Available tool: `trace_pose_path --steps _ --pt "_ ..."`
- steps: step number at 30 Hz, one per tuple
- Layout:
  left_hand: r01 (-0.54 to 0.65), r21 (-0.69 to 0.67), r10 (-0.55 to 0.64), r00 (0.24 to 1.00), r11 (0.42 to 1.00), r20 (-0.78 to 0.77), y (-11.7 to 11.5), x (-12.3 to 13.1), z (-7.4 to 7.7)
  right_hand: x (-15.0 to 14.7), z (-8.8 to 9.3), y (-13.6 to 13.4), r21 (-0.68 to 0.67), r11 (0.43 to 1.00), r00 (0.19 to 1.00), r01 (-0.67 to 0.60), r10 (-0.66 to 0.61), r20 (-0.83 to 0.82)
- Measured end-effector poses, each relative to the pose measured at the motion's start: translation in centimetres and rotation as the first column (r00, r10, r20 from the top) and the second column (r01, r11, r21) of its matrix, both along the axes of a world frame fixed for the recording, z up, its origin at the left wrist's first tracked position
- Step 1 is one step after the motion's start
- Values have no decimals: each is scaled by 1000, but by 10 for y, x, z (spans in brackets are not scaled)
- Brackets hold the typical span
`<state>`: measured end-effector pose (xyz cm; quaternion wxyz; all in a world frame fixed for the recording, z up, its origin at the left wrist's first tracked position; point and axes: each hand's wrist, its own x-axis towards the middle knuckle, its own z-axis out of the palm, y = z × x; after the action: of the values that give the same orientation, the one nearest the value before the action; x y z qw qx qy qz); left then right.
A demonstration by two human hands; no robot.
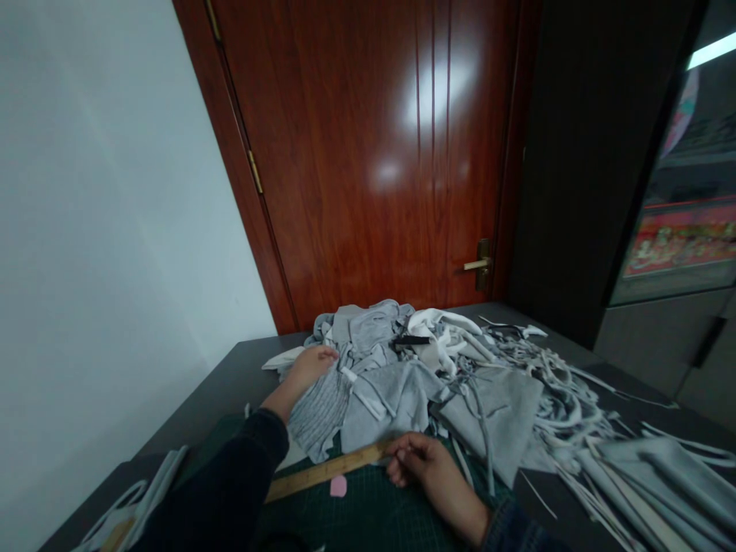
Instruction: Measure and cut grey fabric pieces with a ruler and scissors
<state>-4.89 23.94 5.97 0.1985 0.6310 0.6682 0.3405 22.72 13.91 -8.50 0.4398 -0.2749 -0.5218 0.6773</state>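
My left hand [310, 366] lies on a heap of grey knit fabric [373, 330], its fingers pressed into the cloth. A ribbed grey piece [319, 410] sits just below that hand. My right hand [422, 464] curls around the end of a wooden ruler [322, 475], which slants across a green cutting mat [368, 514]. A small pink piece of tailor's chalk [339, 486] lies on the mat just below the ruler. A flat grey fabric panel [488, 418] lies to the right of the heap, close to my right hand.
Tangled white and grey fabric strips [563, 406] spread over the dark table [230, 399] to the right. A black tool [411, 342] rests on the heap. More strips [132, 498] lie at the near left corner. A brown door [356, 153] and white wall [115, 230] stand behind the table.
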Motion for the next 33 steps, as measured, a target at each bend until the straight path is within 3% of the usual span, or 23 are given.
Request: trace_pose_path --steps 3,8,11,14,17,20,25,28,29,31,33 --pt "126 55 -120 988 991 -94 20 38 -5 -2 -4 2 -2 1000 1000 -9 9 7" --pt "257 191 -210 948 947 -237 39 93 -10 -2 -6 1 22 1000 1000 3 -3 13" --pt "274 247 -204 940 930 -274 45 108 -9 -3 -6 1 34 999 1000 17 -17 18" --pt "213 307 -140 960 927 -243 51 108 2 -6 -5 1 25 999 1000 25 -25 11" --pt "96 382 -37 987 919 -158 55 97 29 -9 -4 1 11 1000 1000 28 -28 3" --pt "-5 483 46 996 876 -73 47 84 65 -10 -4 3 6 999 999 37 -37 0" --pt "-124 686 166 986 717 4 6 77 132 -10 -6 5 10 1000 1000 29 -29 -9" --pt "-42 857 128 991 513 -28 -27 85 168 -6 1 6 44 998 998 49 -47 -28" --pt "0 881 94 994 474 -51 -39 89 178 -3 6 6 66 995 997 72 -70 -38" --pt "89 881 25 993 465 -113 -62 99 193 3 20 5 129 979 987 155 -149 -54" --pt "175 848 -29 982 500 -185 -84 111 202 12 40 2 216 938 963 270 -264 -56"
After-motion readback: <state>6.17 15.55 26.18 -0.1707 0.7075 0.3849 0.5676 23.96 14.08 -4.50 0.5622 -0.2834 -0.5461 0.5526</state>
